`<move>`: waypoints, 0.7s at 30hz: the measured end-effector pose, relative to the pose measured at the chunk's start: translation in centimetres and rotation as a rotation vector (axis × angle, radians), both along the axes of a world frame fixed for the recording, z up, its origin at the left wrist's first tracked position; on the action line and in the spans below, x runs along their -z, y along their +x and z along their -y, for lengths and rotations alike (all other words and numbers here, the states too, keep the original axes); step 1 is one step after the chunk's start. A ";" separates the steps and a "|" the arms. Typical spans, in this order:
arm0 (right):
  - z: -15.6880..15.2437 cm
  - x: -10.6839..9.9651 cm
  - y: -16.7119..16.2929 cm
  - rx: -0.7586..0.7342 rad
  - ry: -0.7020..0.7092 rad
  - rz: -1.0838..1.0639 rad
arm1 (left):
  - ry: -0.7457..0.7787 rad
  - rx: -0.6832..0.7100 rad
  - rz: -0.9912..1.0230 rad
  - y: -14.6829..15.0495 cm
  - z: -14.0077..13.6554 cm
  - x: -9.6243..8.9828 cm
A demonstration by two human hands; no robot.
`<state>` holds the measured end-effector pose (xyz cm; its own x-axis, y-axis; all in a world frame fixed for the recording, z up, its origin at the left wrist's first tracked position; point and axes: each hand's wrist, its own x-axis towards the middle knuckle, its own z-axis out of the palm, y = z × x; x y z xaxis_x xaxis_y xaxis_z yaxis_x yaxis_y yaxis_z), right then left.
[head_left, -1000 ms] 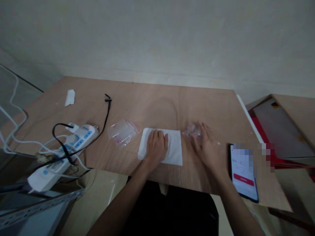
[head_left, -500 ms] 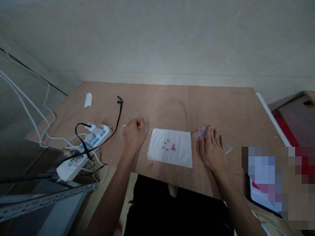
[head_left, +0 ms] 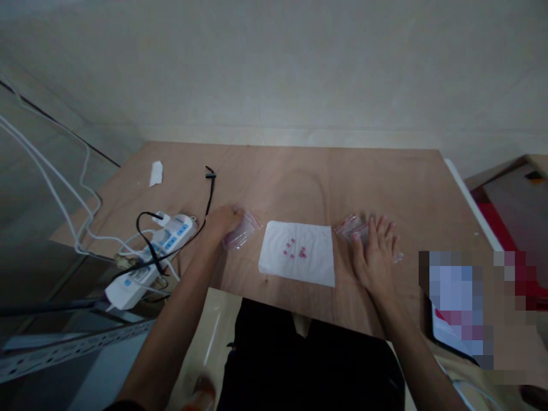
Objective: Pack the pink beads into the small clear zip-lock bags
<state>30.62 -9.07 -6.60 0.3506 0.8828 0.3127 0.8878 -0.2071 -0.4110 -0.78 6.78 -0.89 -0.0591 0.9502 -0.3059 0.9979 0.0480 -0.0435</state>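
The left hand (head_left: 222, 220) grips small clear bags (head_left: 240, 231) on the desk (head_left: 299, 182), left of a white paper (head_left: 298, 260) holding pink bits (head_left: 294, 250). The right hand (head_left: 377, 257) lies flat and loose on more bags (head_left: 353, 227), pinning them down.

- We find the paper sheet (head_left: 298, 260) at the table's (head_left: 299, 177) near edge, beads (head_left: 293, 250) on it;
- left of it, bags (head_left: 240, 231) under the left hand (head_left: 222, 220);
- right of it, more bags (head_left: 353, 228) under the right hand (head_left: 377, 257);
- the power strip (head_left: 149, 260) lies far left.
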 end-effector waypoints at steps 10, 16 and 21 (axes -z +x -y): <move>0.1 -0.1 0.0 -0.017 0.014 -0.066 | 0.043 0.009 -0.028 0.6 -0.2 0.1; 0.1 -0.2 -0.2 -0.017 0.017 -0.088 | 0.039 0.041 -0.015 0.4 -0.5 0.0; 0.3 -0.8 -0.1 0.035 0.019 -0.067 | 0.013 0.060 0.067 -1.0 0.0 -1.3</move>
